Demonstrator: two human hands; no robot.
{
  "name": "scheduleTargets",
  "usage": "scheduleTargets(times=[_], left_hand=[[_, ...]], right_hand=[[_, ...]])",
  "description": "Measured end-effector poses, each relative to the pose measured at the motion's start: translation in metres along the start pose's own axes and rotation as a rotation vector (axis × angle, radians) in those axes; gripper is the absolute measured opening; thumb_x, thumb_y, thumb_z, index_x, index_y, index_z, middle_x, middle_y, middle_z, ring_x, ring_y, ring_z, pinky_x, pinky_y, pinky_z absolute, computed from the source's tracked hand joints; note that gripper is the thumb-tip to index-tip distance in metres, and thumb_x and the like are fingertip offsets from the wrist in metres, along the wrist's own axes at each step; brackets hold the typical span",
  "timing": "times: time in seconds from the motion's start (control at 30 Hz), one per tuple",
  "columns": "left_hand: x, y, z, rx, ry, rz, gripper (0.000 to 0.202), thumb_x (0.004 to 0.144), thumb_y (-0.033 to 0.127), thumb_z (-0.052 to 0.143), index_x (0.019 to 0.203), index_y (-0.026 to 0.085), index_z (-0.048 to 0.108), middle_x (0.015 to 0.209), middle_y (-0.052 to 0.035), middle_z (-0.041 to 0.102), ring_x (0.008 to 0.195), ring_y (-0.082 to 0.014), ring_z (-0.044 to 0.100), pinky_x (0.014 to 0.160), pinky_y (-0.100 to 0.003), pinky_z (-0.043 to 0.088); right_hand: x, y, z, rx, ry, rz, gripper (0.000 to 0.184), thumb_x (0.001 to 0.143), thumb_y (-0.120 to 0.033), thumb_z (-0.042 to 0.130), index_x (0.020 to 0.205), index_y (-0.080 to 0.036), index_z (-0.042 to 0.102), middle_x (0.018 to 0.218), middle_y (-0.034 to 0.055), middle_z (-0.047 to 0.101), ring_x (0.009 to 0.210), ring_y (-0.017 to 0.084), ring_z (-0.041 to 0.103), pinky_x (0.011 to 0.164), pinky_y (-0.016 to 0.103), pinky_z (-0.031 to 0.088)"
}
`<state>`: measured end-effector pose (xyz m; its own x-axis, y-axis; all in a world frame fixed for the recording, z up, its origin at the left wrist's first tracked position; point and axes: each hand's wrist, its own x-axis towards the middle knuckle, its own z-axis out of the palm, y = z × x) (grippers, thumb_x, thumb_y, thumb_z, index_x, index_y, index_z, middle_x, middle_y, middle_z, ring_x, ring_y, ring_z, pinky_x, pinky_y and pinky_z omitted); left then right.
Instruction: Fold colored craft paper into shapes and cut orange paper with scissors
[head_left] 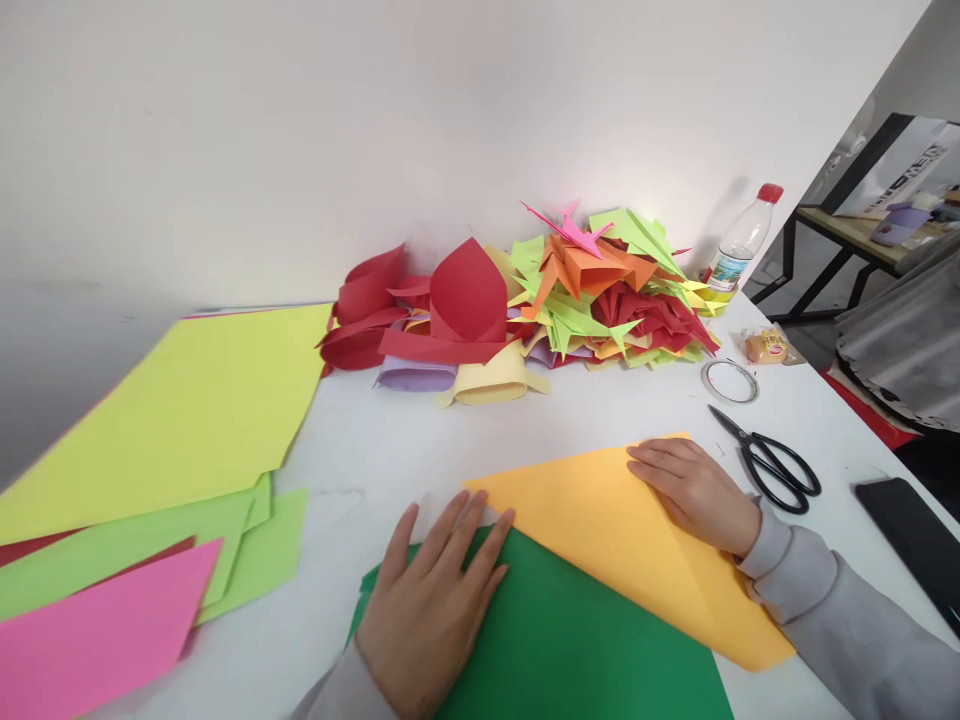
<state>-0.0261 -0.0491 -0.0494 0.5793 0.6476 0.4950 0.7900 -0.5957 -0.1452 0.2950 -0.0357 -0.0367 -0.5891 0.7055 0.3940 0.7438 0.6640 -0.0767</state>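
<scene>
My left hand (pixel 435 600) lies with fingers spread on a green sheet of paper (pixel 585 630), its fingertips reaching the near left corner of an orange-yellow sheet (pixel 592 510). That sheet overlaps the green one's upper edge and looks folded at its right side. Resting on the orange-yellow paper near its upper edge, my right hand (pixel 697 490) has its fingers stretched out and close together. Black-handled scissors (pixel 765 455) lie just beyond my right hand, their blades pointing away to the left.
Folded paper pieces (pixel 585 310) in several colours are heaped along the wall. Yellow sheets (pixel 202 410), light green sheets (pixel 270 550) and a pink sheet (pixel 112 630) lie at left. A tape roll (pixel 730 381), wrapped snack (pixel 765 346), plastic bottle (pixel 739 245) and black phone (pixel 911 540) are at right.
</scene>
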Motion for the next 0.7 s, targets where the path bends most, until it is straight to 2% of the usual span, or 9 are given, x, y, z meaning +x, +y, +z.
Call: scheduleTargets(times=[0.2,0.37,0.53,0.63,0.7], left_hand=[[0.003,0.008,-0.004,-0.102,0.055,-0.085,0.038,0.097,0.029,0.037,0.105,0.013,0.071,0.110,-0.0141,0.072,0.110,-0.0333,0.062,0.105,-0.054,0.032],[0.000,0.013,-0.005,-0.201,0.075,-0.064,0.031,0.094,0.021,0.043,0.101,0.012,0.072,0.107,-0.0111,0.074,0.107,-0.0303,0.063,0.107,-0.050,0.033],[-0.004,0.014,0.001,-0.156,0.033,-0.088,0.033,0.093,0.020,0.041,0.106,0.011,0.071,0.114,-0.0119,0.071,0.111,-0.0310,0.060,0.105,-0.049,0.037],[-0.004,0.012,0.005,-0.141,0.006,-0.127,0.037,0.094,0.026,0.040,0.112,0.011,0.069,0.119,-0.0130,0.068,0.117,-0.0332,0.055,0.106,-0.052,0.036],[-0.003,0.007,0.006,-0.118,-0.032,-0.091,0.038,0.094,0.031,0.042,0.117,0.013,0.066,0.123,-0.0122,0.066,0.119,-0.0342,0.054,0.106,-0.053,0.035]], right_hand=[[-0.002,0.001,0.001,0.015,-0.013,0.021,0.041,0.087,-0.001,0.043,0.121,-0.017,0.060,0.123,0.0110,0.066,0.115,0.025,0.059,0.090,0.045,0.054],[-0.002,0.002,0.002,0.014,-0.003,0.008,0.042,0.087,0.000,0.043,0.122,-0.015,0.060,0.123,0.0118,0.066,0.115,0.025,0.058,0.091,0.045,0.054],[-0.001,0.000,0.000,0.002,0.003,0.002,0.042,0.085,0.000,0.043,0.121,-0.014,0.061,0.122,0.0118,0.066,0.114,0.025,0.059,0.090,0.044,0.054],[0.000,0.000,-0.001,-0.013,0.002,0.012,0.043,0.085,0.000,0.043,0.120,-0.015,0.061,0.121,0.0115,0.067,0.113,0.025,0.060,0.089,0.044,0.055],[0.001,0.000,-0.001,-0.022,-0.002,0.020,0.045,0.083,0.001,0.043,0.121,-0.015,0.061,0.122,0.0112,0.067,0.113,0.025,0.060,0.087,0.044,0.055]])
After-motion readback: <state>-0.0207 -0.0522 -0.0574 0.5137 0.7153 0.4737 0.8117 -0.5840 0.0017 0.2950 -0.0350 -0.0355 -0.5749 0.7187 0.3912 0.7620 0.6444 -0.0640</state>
